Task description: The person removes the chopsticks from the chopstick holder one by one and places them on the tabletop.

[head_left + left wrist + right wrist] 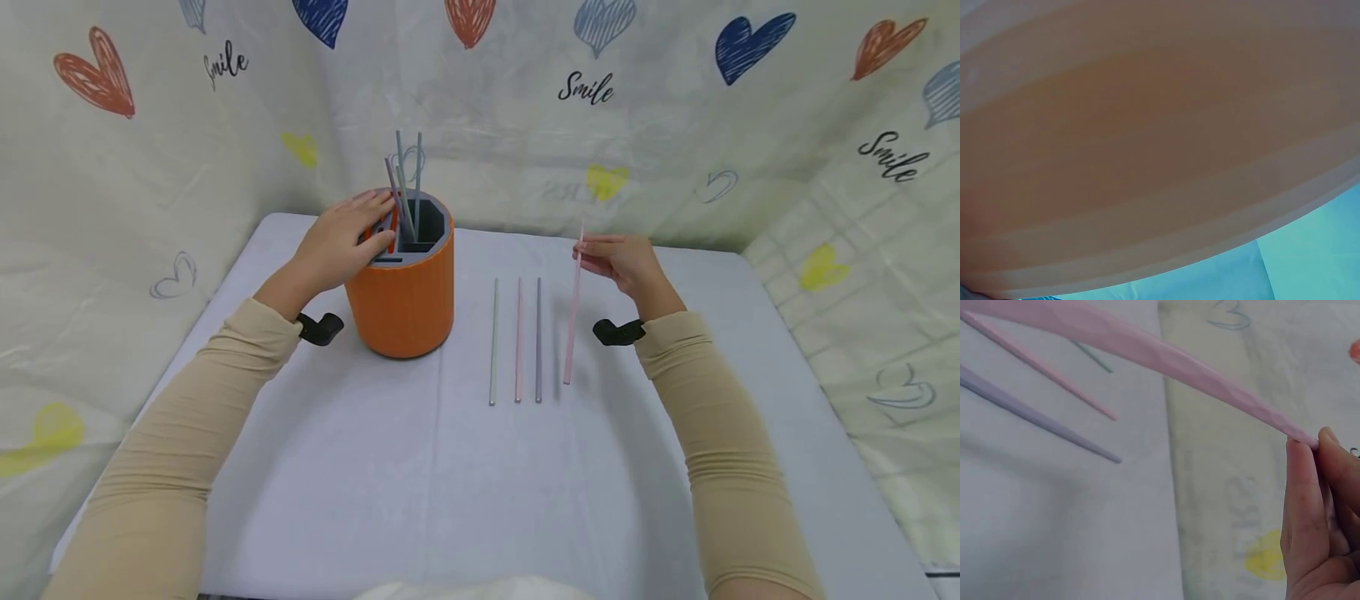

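Note:
My right hand point(618, 254) pinches a pink chopstick point(573, 317) near its far, thin end between thumb and fingertips. In the right wrist view, the held chopstick point(1197, 372) shows a faceted surface and tapers towards the fingers. To its left, a green chopstick point(493, 342), another pink chopstick point(519, 342) and a purple chopstick point(538, 342) lie side by side on the table. My left hand point(341, 233) rests over the left rim of an orange cylindrical holder point(405, 308), fingers stretched across its top. Several chopsticks point(418, 171) stand upright inside the holder.
A white-covered table point(480, 500) carries everything. Behind it hangs a pale cloth point(517, 142) printed with hearts and words. Grey dividers point(397, 260) split the holder's top into compartments. The holder's blurred side point(1160, 137) fills most of the left wrist view.

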`<state>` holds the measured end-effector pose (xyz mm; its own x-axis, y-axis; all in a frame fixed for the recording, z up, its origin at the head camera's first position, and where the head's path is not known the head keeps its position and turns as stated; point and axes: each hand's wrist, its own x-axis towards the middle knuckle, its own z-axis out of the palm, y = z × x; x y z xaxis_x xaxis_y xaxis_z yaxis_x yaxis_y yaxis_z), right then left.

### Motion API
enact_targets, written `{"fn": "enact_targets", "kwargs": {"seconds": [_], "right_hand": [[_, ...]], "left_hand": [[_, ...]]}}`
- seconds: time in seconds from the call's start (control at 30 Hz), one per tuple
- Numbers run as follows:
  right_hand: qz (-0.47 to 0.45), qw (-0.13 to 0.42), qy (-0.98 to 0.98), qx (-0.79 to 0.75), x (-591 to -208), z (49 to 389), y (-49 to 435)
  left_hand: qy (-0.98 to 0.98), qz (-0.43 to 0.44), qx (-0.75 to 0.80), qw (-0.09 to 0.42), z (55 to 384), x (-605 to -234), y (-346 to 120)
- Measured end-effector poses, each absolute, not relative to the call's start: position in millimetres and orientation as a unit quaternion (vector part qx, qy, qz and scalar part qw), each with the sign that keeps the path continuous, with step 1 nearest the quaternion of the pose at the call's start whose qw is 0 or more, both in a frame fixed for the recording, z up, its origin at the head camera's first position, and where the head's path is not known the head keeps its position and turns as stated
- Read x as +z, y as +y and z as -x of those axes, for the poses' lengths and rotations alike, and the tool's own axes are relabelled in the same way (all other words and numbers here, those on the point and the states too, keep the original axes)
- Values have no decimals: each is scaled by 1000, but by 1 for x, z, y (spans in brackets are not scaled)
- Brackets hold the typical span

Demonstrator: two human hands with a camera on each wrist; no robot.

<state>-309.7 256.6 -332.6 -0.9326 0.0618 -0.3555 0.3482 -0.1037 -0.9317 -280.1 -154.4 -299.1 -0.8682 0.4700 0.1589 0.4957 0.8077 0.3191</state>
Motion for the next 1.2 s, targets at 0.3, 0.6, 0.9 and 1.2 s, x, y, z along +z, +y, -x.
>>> {"fn": "enact_targets", "kwargs": {"seconds": [0.3, 0.6, 0.9, 1.2], "right_hand": [[-186, 127, 672, -705, -373, 317, 258], [-200, 141, 670, -701, -389, 319, 255], [-232, 147, 684, -676, -414, 326, 256], [-274, 124, 716, -630, -432, 330, 253]], "left_hand": [[-949, 257, -180, 38, 279, -300, -156], [-949, 254, -182, 35, 275, -296, -155], [-948, 258, -182, 35, 277, -296, -154], [-949, 256, -180, 38, 276, -297, -154]]}}
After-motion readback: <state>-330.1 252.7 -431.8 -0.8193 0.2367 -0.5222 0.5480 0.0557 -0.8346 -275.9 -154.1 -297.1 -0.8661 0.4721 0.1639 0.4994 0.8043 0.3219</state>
